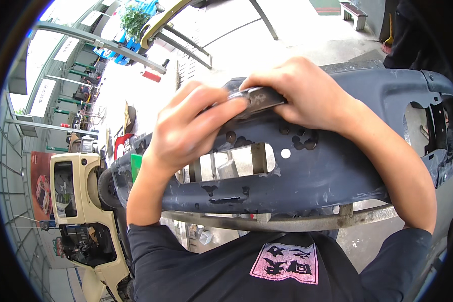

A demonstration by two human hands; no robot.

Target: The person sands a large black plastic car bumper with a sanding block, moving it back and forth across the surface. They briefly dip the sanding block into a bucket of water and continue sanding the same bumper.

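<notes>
Over the bumper point(332, 176)'s upper middle, the right hand point(307, 93) grips a dark block point(262, 100) bearing pale marks; the left hand point(186, 126), blurred, clasps its other end. Near the bumper's lower edge are a stand point(297, 222) and a shirt point(206, 269) with a pink lettered patch point(291, 250). Left of the bumper stands a cream vehicle point(78, 217).

A metal stand point(287, 222) carries 1 long dark grey car bumper point(332, 168), which lies across it. The stand's pale, worn rail curves along the bumper's near edge, with 1 short post point(345, 215) rising from it toward the right. Beyond spreads a light grey floor point(322, 38). On it are 1 small bench point(354, 15) with a reddish-brown top, 1 red boxlike thing point(151, 76) and, near the bench, 1 red-bristled broom point(387, 47).
</notes>
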